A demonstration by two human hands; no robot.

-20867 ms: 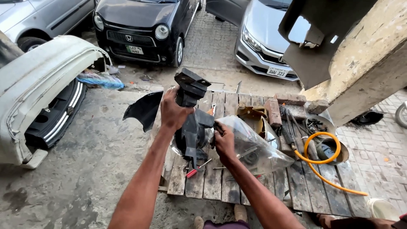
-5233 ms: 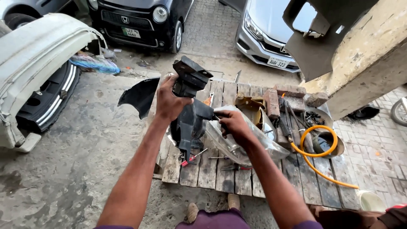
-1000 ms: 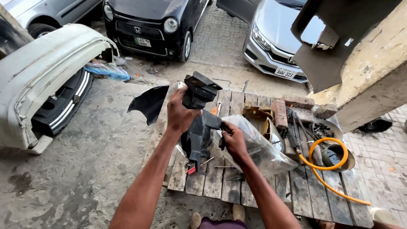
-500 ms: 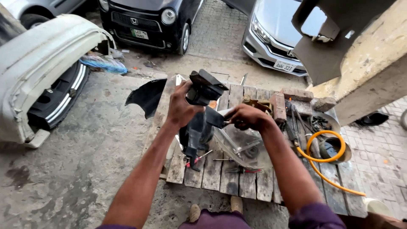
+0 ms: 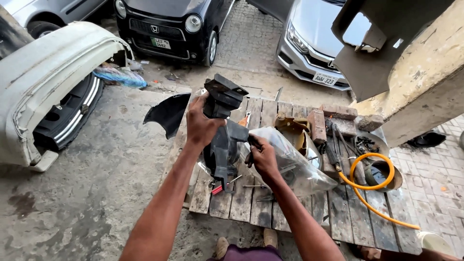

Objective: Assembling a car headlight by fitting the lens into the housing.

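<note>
Head view: The left hand (image 5: 203, 126) grips the upper part of a black plastic headlight housing (image 5: 223, 130), fingers clenched around it just below its top bracket. The housing stands upright, its lower end over the wooden pallet table (image 5: 251, 203). The right hand (image 5: 263, 158) closes on the housing's right edge, where the clear lens (image 5: 290, 166) joins it; the exact contact point is hidden by the hand, so it probably pinches a tab or a seam.

Risks, as judgement:
- The lens hangs off to the right with little support. Uneven pull at the joint could crack it or snap a mounting tab.
- The assembly is top-heavy in the left hand. A slackened grip would let it tip onto the table.
- A red-handled screwdriver (image 5: 218, 187) and loose metal parts lie directly below. A dropped lens would strike them and scratch.
- The orange hose (image 5: 360, 186) loops close to the right forearm and could snag on it.
</note>
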